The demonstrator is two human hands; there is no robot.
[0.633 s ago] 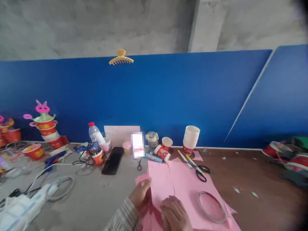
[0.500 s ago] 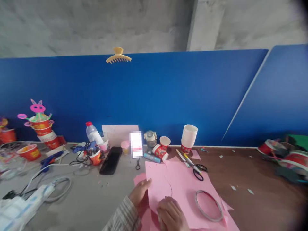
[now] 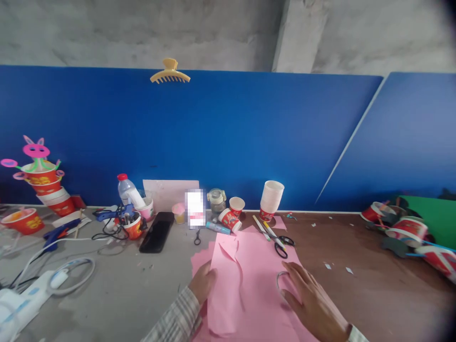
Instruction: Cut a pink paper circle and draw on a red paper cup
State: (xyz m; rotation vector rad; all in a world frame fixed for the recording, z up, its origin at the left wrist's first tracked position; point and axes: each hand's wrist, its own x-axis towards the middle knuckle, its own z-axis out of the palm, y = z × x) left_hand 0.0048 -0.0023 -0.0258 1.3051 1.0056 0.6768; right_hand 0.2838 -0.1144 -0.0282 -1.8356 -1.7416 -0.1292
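My left hand (image 3: 202, 281) pinches the left edge of a pink paper strip (image 3: 224, 294), whose top corner is curled over. Beneath it lie larger pink paper sheets (image 3: 260, 266). My right hand (image 3: 309, 299) is spread, palm down, over the right side of these sheets. Its thumb and fingers are about a thin grey ring (image 3: 278, 281), mostly hidden under the hand; whether they touch it I cannot tell. Just beyond this hand rest black-handled scissors (image 3: 281, 250) and two slim markers (image 3: 274, 232) on the paper's far edge.
Along the blue partition (image 3: 228, 128) stand stacked paper cups (image 3: 272, 197), a lidded jar (image 3: 216, 200) and a plastic bottle (image 3: 128, 192). A black phone (image 3: 156, 232), glue guns (image 3: 60, 232) and a white power strip (image 3: 33, 294) lie to the left. Cup crafts (image 3: 406, 230) sit at far right.
My right hand has moved from the paper's near middle to the right, opening over the ring. The left part of the paper now stands curled as a strip. The view has shifted slightly right.
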